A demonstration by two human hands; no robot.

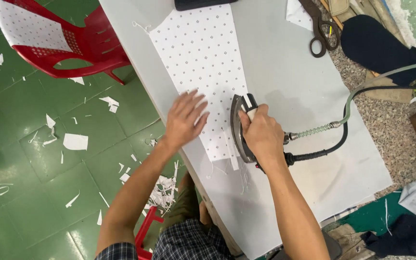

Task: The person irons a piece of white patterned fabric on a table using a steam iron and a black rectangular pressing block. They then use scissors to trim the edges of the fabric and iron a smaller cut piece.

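Observation:
A long piece of white fabric with a small diamond print (201, 53) lies along the grey padded ironing table (285, 77). My left hand (185, 118) rests flat on the fabric's near part, fingers spread. My right hand (262, 135) grips the handle of a steam iron (239, 126) standing on the fabric's near right edge. A pale green hose (350, 103) and a black cord (335, 144) run from the iron's back toward the right.
Large scissors (321, 31) lie at the table's far right beside a dark navy cloth (379, 45). A red plastic chair (63, 43) with printed fabric on it stands on the green floor, which is littered with white scraps (75, 141).

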